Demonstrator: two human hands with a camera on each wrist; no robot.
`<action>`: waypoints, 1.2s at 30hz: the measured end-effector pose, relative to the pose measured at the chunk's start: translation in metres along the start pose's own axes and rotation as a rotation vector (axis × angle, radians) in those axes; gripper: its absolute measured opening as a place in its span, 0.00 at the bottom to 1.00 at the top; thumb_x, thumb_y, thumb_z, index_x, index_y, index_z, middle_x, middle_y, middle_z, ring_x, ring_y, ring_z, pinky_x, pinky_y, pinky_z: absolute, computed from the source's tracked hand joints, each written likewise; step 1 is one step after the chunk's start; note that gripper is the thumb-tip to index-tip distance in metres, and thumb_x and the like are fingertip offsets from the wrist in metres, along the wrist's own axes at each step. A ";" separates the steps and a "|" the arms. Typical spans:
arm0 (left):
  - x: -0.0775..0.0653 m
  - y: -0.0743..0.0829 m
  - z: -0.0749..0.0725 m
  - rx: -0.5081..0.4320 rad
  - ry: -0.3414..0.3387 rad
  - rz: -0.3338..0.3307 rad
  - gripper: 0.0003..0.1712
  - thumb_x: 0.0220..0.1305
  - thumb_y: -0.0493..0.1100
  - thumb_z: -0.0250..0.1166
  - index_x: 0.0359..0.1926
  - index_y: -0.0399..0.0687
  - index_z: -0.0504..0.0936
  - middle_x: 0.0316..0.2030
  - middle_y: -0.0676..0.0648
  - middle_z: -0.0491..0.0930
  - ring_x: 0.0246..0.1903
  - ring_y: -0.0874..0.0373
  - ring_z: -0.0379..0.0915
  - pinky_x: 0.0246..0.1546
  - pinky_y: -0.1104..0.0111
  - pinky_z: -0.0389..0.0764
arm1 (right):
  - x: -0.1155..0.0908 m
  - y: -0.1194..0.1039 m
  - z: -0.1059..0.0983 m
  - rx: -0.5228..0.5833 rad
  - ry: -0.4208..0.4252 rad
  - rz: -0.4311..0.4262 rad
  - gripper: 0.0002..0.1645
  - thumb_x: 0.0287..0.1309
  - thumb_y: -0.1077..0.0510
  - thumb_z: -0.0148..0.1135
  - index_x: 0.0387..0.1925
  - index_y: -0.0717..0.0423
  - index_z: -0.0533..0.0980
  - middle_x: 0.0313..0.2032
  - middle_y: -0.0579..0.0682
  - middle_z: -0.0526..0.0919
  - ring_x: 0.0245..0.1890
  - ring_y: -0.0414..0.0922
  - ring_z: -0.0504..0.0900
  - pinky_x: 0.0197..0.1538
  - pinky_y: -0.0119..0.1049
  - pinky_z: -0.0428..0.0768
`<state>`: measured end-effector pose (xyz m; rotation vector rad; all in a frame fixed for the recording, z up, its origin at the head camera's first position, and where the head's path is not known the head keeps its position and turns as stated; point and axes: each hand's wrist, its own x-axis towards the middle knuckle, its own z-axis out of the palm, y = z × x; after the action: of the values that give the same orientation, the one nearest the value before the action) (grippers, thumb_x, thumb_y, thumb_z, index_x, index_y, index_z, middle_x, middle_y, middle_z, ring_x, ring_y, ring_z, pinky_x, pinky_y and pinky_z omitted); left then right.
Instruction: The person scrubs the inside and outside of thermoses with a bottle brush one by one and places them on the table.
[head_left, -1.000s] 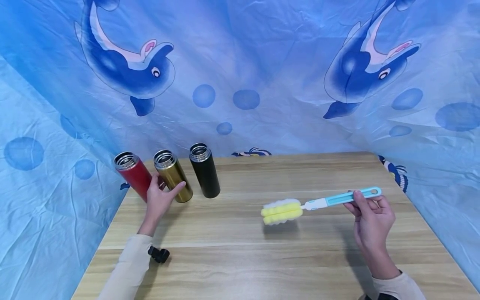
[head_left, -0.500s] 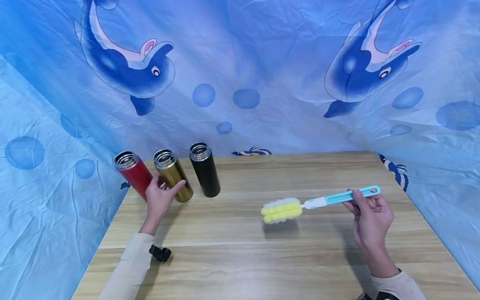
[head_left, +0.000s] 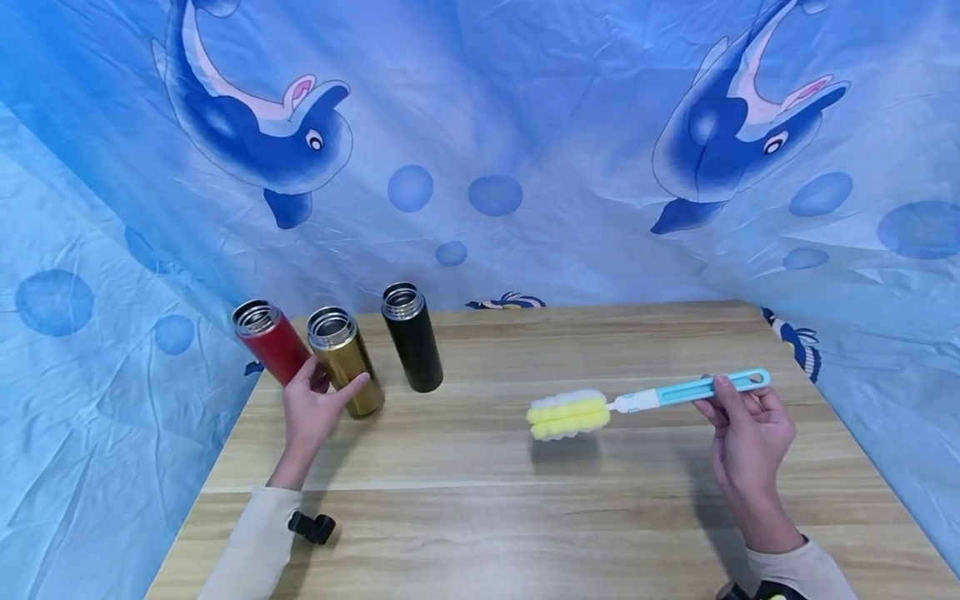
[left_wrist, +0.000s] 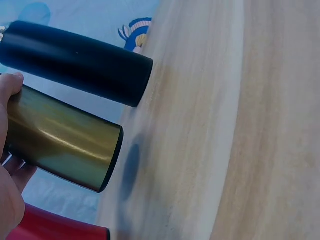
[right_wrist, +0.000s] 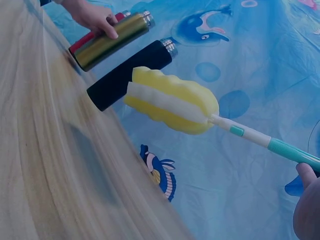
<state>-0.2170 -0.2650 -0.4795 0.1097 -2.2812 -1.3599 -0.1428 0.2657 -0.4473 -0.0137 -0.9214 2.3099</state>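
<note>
My left hand (head_left: 311, 410) grips a gold thermos bottle (head_left: 347, 367) round its body, thumb on one side and fingers on the other. The bottle has no lid, and its steel mouth faces up. In the left wrist view its dark base (left_wrist: 113, 159) stands apart from its shadow on the wood. My right hand (head_left: 752, 440) pinches the turquoise handle of a bottle brush (head_left: 675, 393) near its looped end. The brush's yellow and white sponge head (right_wrist: 170, 100) points left, held above the table with a shadow beneath it.
A red thermos (head_left: 272, 342) stands just left of the gold one, partly hidden by my left hand. To the right is a black thermos (head_left: 414, 342), also lidless. The wooden table (head_left: 480, 517) ends at a blue dolphin-print cloth (head_left: 570, 250) behind and at the sides.
My left hand has drawn the gold thermos slightly toward me, up off its place between the other two. The brush stays nearly still in my right hand.
</note>
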 end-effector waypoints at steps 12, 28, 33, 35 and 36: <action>-0.016 0.026 -0.006 0.039 -0.080 0.074 0.35 0.55 0.50 0.80 0.61 0.44 0.78 0.58 0.43 0.80 0.55 0.46 0.77 0.60 0.43 0.76 | 0.006 -0.004 0.004 -0.023 -0.031 -0.024 0.12 0.60 0.77 0.63 0.45 0.78 0.71 0.34 0.66 0.87 0.31 0.51 0.91 0.36 0.40 0.83; -0.033 0.049 0.002 0.186 -0.245 0.423 0.44 0.40 0.43 0.87 0.62 0.44 0.82 0.55 0.44 0.83 0.51 0.50 0.81 0.48 0.49 0.84 | -0.001 -0.010 0.022 0.061 -0.086 -0.052 0.11 0.62 0.78 0.59 0.45 0.79 0.70 0.35 0.68 0.87 0.33 0.53 0.90 0.37 0.39 0.85; -0.032 0.052 0.006 0.194 -0.264 0.480 0.45 0.37 0.41 0.88 0.61 0.42 0.82 0.54 0.41 0.83 0.50 0.45 0.81 0.47 0.44 0.84 | 0.003 -0.009 0.029 0.068 -0.092 -0.097 0.12 0.61 0.78 0.61 0.45 0.79 0.70 0.35 0.69 0.86 0.33 0.54 0.90 0.37 0.39 0.85; -0.031 0.053 0.008 0.201 -0.266 0.496 0.45 0.36 0.42 0.88 0.60 0.42 0.83 0.53 0.41 0.83 0.51 0.45 0.80 0.48 0.45 0.84 | 0.004 -0.009 0.032 0.077 -0.089 -0.101 0.13 0.61 0.77 0.62 0.45 0.79 0.70 0.35 0.69 0.86 0.33 0.54 0.90 0.38 0.40 0.85; -0.031 0.054 0.009 0.204 -0.268 0.505 0.44 0.35 0.42 0.89 0.59 0.42 0.83 0.53 0.41 0.83 0.51 0.45 0.80 0.48 0.46 0.84 | 0.005 -0.009 0.034 0.072 -0.088 -0.106 0.13 0.61 0.77 0.62 0.45 0.78 0.70 0.35 0.69 0.86 0.33 0.54 0.90 0.37 0.39 0.85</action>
<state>-0.1845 -0.2207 -0.4486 -0.5763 -2.4293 -0.9208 -0.1496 0.2522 -0.4150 0.1647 -0.8601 2.2587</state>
